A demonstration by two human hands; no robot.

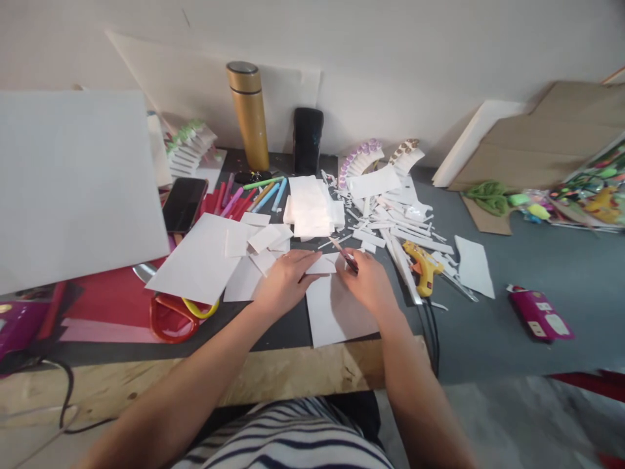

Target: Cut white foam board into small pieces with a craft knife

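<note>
My right hand point(370, 284) is closed around a craft knife point(349, 260), its blade pointing up and left. The blade tip lies just beyond a small white board piece point(324, 264). My left hand point(284, 281) grips the left end of that piece between fingers and thumb. Beneath both hands is a larger white sheet point(332, 312), partly shaded by my right hand. A stack of white cut pieces point(311, 207) stands just past my hands. Further small white cards point(263, 238) lie loosely beyond my left hand.
Thin white offcuts point(415, 225) are scattered at right, near a yellow glue gun point(422, 267) with a black cable. Red-and-yellow scissors point(176, 318) lie at left. Felt-tip pens point(263, 194), a golden flask point(250, 117) and a purple box point(539, 314) are also on the table.
</note>
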